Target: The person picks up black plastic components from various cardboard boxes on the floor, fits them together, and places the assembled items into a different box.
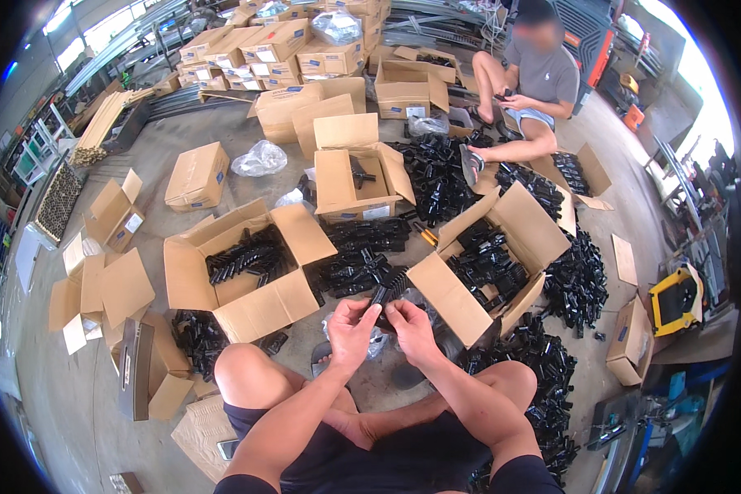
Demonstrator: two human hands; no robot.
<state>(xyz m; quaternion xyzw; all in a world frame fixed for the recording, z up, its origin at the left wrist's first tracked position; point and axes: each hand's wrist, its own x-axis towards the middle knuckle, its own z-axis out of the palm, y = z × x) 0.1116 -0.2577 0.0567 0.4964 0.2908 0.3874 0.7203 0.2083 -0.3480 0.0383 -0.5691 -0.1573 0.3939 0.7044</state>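
My left hand (351, 336) and my right hand (412, 331) meet in front of my crossed legs. Both are closed, thumbs and fingertips pinching a small black part (383, 321) between them; its exact kind is mostly hidden by the fingers. Just beyond them a ribbed black piece (393, 284) points away, and I cannot tell whether it joins the held part. An open carton (259, 311) with black parts lined up inside stands to the left. Another open carton (457, 306), tilted and part filled with similar black parts (486, 267), is to the right.
Loose black parts (543, 370) lie heaped along my right side, with another heap (440, 169) farther off. A person (543, 82) sits at the far right handling something small. Closed cartons (276, 41) are stacked at the back. A clear plastic bag (259, 159) lies beside a closed box (198, 175).
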